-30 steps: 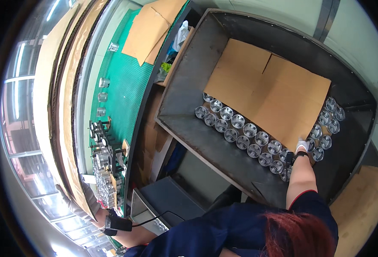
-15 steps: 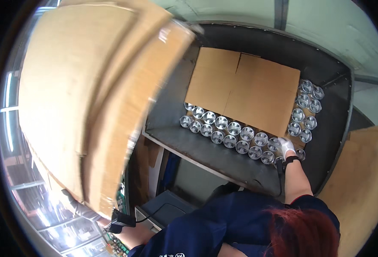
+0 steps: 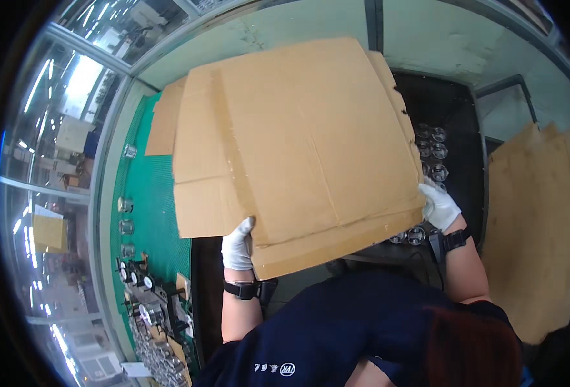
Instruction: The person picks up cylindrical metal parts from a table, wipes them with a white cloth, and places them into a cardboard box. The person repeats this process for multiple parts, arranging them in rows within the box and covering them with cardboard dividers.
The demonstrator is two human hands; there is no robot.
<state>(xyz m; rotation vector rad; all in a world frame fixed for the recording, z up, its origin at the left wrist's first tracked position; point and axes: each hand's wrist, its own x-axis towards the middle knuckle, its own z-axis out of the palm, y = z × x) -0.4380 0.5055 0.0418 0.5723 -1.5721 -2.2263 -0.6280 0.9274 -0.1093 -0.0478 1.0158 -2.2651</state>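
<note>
Between my two hands is a large brown cardboard sheet (image 3: 298, 142) with a strip of tape near its left side. My left hand (image 3: 238, 246), in a white glove, grips its near left edge with the thumb on top. The gloved right hand (image 3: 438, 205) is closed on the right edge. Beneath the sheet lies a dark metal bin (image 3: 456, 97), mostly covered. Several shiny metal pistons (image 3: 438, 150) show in the bin past the sheet's right edge, and a few more pistons (image 3: 416, 236) peek out below my right hand.
Left of the sheet, a green mat (image 3: 152, 193) carries a few pistons (image 3: 126, 226) and dial gauges (image 3: 148, 282). A smaller cardboard piece (image 3: 162, 129) lies at its far end. More cardboard (image 3: 536, 238) leans at the right; glass panes (image 3: 59, 180) stand at the left.
The cardboard sheet has swung from the left to over the bin, covering most of the pistons. My right hand has left the pistons and now grips the sheet's right edge.
</note>
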